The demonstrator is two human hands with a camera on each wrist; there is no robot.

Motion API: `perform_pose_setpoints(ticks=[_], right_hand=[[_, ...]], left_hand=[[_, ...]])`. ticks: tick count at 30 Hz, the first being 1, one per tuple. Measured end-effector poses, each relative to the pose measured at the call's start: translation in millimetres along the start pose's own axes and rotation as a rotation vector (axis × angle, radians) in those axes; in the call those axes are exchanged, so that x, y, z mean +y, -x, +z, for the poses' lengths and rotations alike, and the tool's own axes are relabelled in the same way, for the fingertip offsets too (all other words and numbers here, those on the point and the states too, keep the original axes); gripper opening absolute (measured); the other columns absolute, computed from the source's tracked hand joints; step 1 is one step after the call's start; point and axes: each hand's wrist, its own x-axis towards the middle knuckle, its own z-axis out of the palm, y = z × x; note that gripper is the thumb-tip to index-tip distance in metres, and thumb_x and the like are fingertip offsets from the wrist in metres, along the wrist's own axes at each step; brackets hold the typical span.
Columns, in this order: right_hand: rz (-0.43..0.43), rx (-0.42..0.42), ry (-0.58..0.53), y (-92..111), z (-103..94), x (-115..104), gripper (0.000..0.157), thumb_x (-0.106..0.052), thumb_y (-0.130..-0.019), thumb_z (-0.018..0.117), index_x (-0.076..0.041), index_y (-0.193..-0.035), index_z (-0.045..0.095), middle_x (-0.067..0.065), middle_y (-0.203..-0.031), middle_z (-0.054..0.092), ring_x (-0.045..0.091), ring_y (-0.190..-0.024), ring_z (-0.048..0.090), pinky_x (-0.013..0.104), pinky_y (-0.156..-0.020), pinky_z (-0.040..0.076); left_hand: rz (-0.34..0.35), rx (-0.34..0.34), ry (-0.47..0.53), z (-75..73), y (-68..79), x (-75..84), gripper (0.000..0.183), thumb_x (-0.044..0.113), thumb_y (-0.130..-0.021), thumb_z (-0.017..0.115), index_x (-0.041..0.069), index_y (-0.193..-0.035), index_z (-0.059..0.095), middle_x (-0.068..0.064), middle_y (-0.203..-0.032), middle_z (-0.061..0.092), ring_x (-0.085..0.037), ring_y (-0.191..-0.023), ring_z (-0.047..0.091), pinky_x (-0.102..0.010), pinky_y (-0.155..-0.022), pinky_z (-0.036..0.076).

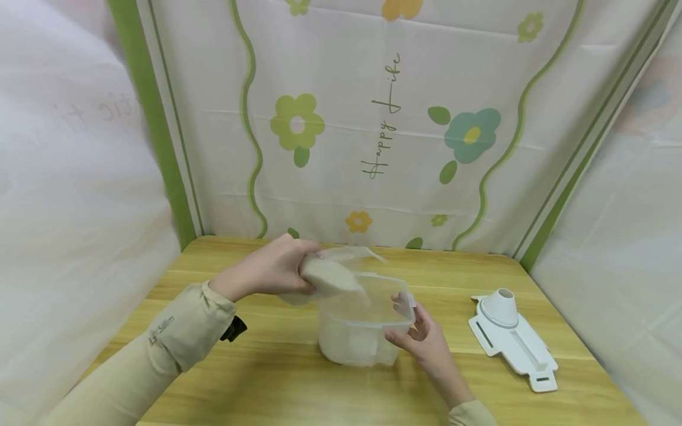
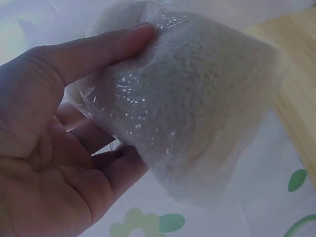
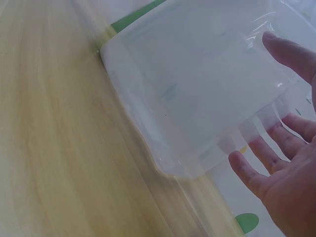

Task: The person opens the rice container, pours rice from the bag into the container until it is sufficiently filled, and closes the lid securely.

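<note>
My left hand [image 1: 277,263] grips a clear plastic bag of rice [image 1: 331,277], thumb on one face and fingers on the other. The bag is tilted, its loose end reaching right over a translucent plastic container [image 1: 362,343]. White grains press against the film of the bag [image 2: 197,94] in the left wrist view. The container stands upright and uncovered on the table. On its right side my right hand [image 1: 423,340] holds it, thumb at the front and fingers round the far side. The right wrist view shows the fingertips against the container wall [image 3: 187,94].
A white plastic lid-like piece with a cone-shaped spout [image 1: 519,340] lies on the right of the wooden table [image 1: 256,378]. Flower-printed fabric [image 1: 346,118] hangs behind the table, with more fabric at both sides.
</note>
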Motion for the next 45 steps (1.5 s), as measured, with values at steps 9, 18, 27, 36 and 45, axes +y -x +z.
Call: perform_pose_setpoints(ticks=[9, 18, 27, 36, 45], right_hand=[[-0.02, -0.018, 0.025, 1, -0.2, -1, 0.073, 0.004, -0.085, 0.074, -0.004, -0.148, 0.039, 0.019, -0.148, 0.04, 0.044, -0.133, 0.036, 0.035, -0.094, 0.052], [-0.026, -0.008, 0.044, 0, -0.6, -1, 0.073, 0.004, -0.084, 0.075, -0.005, -0.148, 0.04, 0.017, -0.148, 0.041, 0.043, -0.134, 0.035, 0.034, -0.096, 0.05], [0.001, 0.015, 0.03, 0, 0.4, -1, 0.074, 0.003, -0.082, 0.076, -0.01, -0.147, 0.043, 0.011, -0.148, 0.043, 0.037, -0.135, 0.036, 0.035, -0.097, 0.05], [-0.026, -0.021, 0.009, 0, -1.0, 1, 0.073, 0.005, -0.085, 0.072, -0.006, -0.148, 0.039, 0.016, -0.149, 0.04, 0.045, -0.132, 0.037, 0.039, -0.092, 0.053], [-0.007, 0.004, 0.011, 0, -0.3, 0, 0.074, 0.003, -0.083, 0.075, -0.009, -0.148, 0.041, 0.014, -0.149, 0.041, 0.04, -0.134, 0.037, 0.038, -0.095, 0.051]], left_hand=[[-0.056, -0.045, -0.104, -4.4, -6.6, 7.1, 0.038, 0.016, -0.064, 0.091, 0.015, -0.097, 0.071, 0.01, -0.084, 0.065, -0.016, -0.072, 0.052, -0.031, -0.062, 0.049], [-0.081, -0.093, -0.138, -7.9, -12.3, 14.9, 0.042, 0.013, -0.065, 0.09, 0.014, -0.103, 0.072, 0.007, -0.089, 0.065, -0.019, -0.08, 0.053, -0.032, -0.062, 0.05], [-0.1, -0.137, -0.17, -9.6, -21.9, 22.8, 0.04, 0.011, -0.06, 0.09, 0.016, -0.096, 0.073, 0.008, -0.083, 0.062, -0.016, -0.077, 0.055, -0.028, -0.056, 0.05], [-0.073, -0.182, -0.239, -10.7, -33.0, 31.8, 0.029, 0.002, -0.058, 0.083, 0.017, -0.074, 0.064, 0.006, -0.071, 0.057, -0.013, -0.065, 0.052, -0.026, -0.05, 0.047], [-0.073, -0.201, -0.26, -8.9, -38.3, 38.5, 0.031, -0.007, -0.058, 0.077, 0.014, -0.077, 0.063, 0.003, -0.074, 0.056, -0.014, -0.064, 0.048, -0.025, -0.049, 0.044]])
